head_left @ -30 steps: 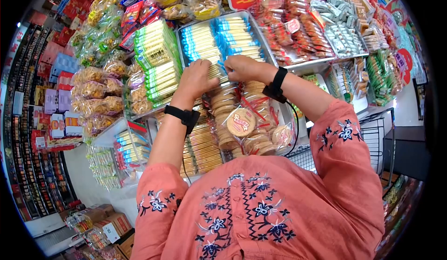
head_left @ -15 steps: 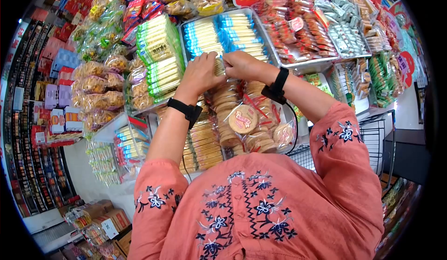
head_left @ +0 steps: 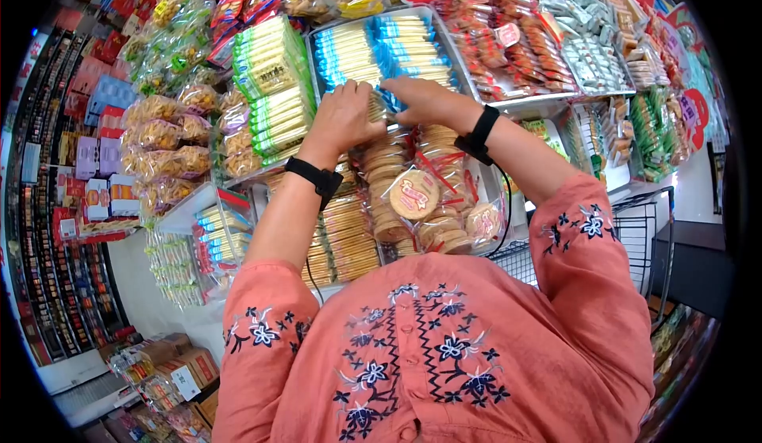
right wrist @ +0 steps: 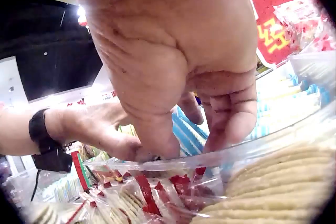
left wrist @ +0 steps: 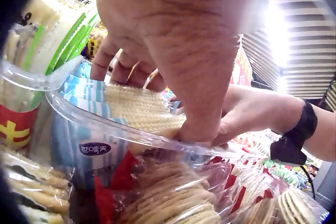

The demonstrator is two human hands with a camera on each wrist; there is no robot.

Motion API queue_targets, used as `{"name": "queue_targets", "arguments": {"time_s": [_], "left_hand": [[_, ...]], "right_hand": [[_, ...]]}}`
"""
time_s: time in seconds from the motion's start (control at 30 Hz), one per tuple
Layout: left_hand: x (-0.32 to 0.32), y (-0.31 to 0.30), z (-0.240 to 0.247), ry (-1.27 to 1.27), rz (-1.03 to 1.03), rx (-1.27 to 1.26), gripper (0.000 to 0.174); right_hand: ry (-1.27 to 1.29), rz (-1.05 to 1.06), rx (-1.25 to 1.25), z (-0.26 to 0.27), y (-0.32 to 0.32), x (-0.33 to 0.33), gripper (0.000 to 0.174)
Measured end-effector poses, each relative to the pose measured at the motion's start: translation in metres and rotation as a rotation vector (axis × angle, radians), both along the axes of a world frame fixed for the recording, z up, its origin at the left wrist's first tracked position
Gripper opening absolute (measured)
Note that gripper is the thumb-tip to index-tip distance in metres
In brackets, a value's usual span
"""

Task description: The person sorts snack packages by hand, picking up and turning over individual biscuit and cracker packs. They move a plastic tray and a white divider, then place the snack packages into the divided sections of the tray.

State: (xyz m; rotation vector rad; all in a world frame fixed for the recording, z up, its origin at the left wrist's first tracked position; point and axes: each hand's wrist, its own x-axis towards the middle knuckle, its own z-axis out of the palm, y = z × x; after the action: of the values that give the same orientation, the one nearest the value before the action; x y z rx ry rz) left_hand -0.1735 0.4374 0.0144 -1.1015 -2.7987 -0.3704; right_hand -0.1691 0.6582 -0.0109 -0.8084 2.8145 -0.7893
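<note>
Blue-and-white cracker packets (head_left: 345, 52) stand in rows in a clear-walled bin (left wrist: 105, 124). The left hand (head_left: 345, 117) bends over the near end of the left row; in the left wrist view, its fingers (left wrist: 123, 69) reach behind the packets (left wrist: 139, 108) and its thumb lies in front, gripping them. Close beside it, the right hand (head_left: 429, 102) is over the same near end. In the right wrist view, its thumb and curled fingers (right wrist: 231, 119) hold a blue-striped packet (right wrist: 189, 132) between them. The bin's rim and the hands partly hide both sets of fingertips.
Bagged round biscuits (head_left: 413, 194) lie just in front of the bin. Green-wrapped crackers (head_left: 274, 66) stand to the left, red-wrapped snacks (head_left: 508, 54) to the right. A wire cart (head_left: 635, 236) stands at the right.
The right hand's fingers have loosened from a tighter curl and shifted slightly away from the left hand's fingers. The left hand stays at the packets, its thumb now lower.
</note>
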Motion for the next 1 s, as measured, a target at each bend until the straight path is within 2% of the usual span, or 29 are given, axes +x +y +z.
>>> {"name": "queue_targets", "arguments": {"time_s": [0.07,0.17,0.27,0.47,0.73,0.87,1.0], "left_hand": [[-0.001,-0.001,0.001,0.005,-0.004,0.002,0.057],[0.000,-0.002,-0.001,0.018,-0.009,0.025,0.056],[-0.001,-0.003,-0.002,0.019,-0.005,0.052,0.055],[0.000,-0.005,-0.003,0.020,-0.015,0.058,0.060],[-0.008,-0.005,-0.001,-0.016,-0.062,0.046,0.057],[-0.008,-0.006,0.003,0.019,-0.067,0.157,0.057],[-0.008,-0.006,0.006,0.000,-0.036,0.126,0.058]], "right_hand": [[0.023,-0.020,0.066,0.000,-0.007,-0.001,0.062],[-0.072,-0.025,0.017,0.014,-0.010,0.000,0.053],[-0.084,-0.023,-0.084,0.010,-0.008,0.001,0.053],[-0.073,-0.008,-0.127,0.006,-0.008,0.001,0.052],[0.013,0.010,-0.175,0.007,-0.007,0.005,0.049],[0.055,0.022,-0.193,0.013,-0.009,0.003,0.048],[0.008,0.019,-0.226,0.010,-0.007,-0.001,0.056]]}}
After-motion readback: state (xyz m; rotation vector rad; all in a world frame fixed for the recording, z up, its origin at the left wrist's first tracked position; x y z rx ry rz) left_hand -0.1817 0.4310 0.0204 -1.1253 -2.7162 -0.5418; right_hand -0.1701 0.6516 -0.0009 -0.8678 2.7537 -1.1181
